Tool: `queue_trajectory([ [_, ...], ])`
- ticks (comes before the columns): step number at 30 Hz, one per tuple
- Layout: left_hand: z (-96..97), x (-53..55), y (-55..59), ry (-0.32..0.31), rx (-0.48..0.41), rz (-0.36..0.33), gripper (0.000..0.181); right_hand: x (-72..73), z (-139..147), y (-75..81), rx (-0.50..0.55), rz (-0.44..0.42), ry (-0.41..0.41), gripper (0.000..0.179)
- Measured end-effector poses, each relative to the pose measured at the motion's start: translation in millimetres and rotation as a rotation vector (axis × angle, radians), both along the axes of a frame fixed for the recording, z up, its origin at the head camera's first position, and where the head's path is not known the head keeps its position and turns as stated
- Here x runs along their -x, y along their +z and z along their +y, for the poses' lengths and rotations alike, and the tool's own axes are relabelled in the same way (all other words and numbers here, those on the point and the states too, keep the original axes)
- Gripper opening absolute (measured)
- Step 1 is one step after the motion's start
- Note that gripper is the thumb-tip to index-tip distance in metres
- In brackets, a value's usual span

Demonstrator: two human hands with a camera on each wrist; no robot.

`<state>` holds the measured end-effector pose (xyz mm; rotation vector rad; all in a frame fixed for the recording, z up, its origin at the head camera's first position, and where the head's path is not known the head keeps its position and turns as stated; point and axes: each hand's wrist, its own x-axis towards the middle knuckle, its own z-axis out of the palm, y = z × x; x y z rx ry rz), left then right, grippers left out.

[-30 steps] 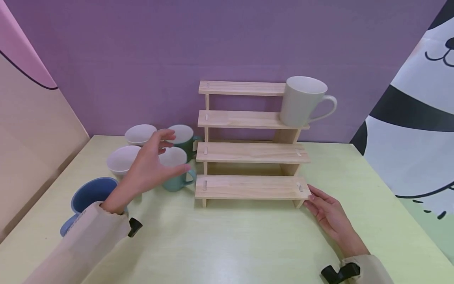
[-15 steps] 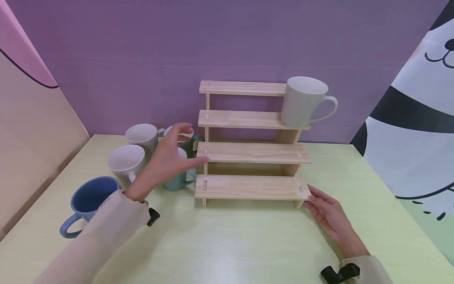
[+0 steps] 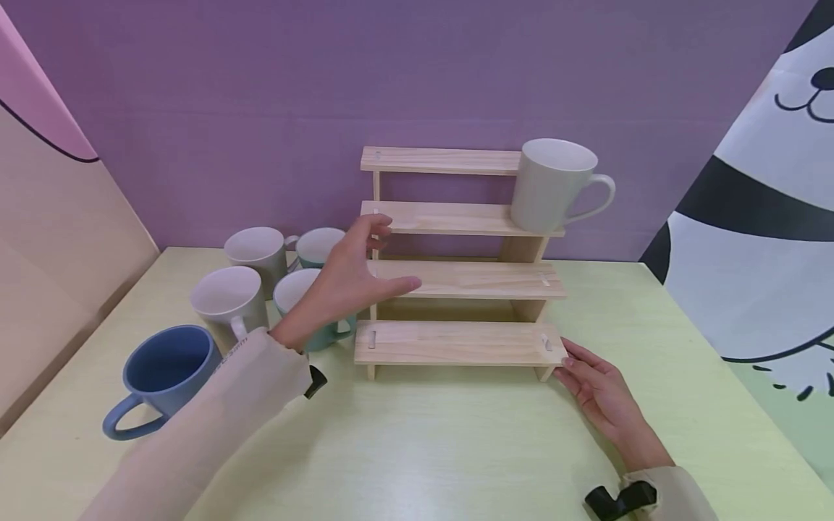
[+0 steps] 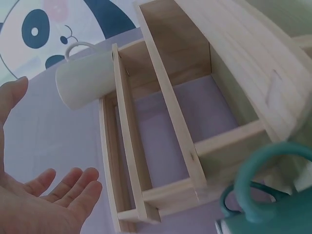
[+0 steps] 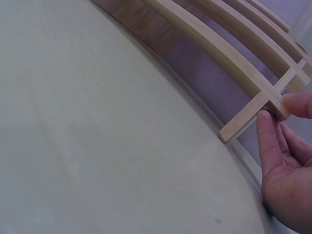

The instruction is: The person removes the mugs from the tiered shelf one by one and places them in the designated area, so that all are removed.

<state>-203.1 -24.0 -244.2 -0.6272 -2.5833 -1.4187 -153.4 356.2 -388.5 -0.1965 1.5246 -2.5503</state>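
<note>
A four-step wooden display rack (image 3: 456, 341) stands on the table. My right hand (image 3: 602, 396) pinches the right end of its lowest board; in the right wrist view the thumb and fingers (image 5: 271, 139) hold that corner from either side. With fingers and thumb spread and nothing between them, my left hand (image 3: 348, 284) hovers in front of the rack's left side, overlapping the middle boards. A white mug (image 3: 550, 189) sits upright at the right end of the second board from the top, handle to the right. The left palm (image 4: 44, 207) shows in the left wrist view.
Left of the rack stand a blue mug (image 3: 171, 362), two white-grey mugs (image 3: 229, 297) and two green mugs (image 3: 323, 336), the green ones partly behind the left hand and close to the rack. A purple wall (image 3: 260, 123) rises behind the table.
My left hand has moved right, from over the group of mugs to in front of the rack's left side. The right hand keeps its hold on the lowest board.
</note>
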Motion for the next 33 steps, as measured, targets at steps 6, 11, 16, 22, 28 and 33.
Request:
queue_trajectory([
  [6,17.9,11.5,4.6,-0.028,-0.034,-0.021,0.085,-0.5,1.5,-0.6,-0.007,0.010,-0.010,0.034],
  [11,31.5,17.2,9.0,-0.045,-0.029,-0.020,0.085,-1.0,2.5,-1.2,0.008,0.007,0.006,0.035],
  [16,40.5,19.9,10.1,-0.032,-0.025,-0.013,0.084,-0.9,1.2,0.3,0.003,0.000,0.005,0.035],
  [22,47.1,26.4,9.0,-0.028,-0.055,-0.030,0.084,-0.8,-1.0,2.6,-0.008,-0.003,0.000,0.034],
  [28,56.9,35.2,10.2,-0.035,-0.098,-0.029,0.086,-1.3,-0.8,1.8,-0.010,-0.001,0.000,0.035],
  [33,69.0,39.0,12.1,-0.042,-0.127,-0.039,0.087,-1.1,-0.2,1.7,-0.012,0.012,0.003,0.035],
])
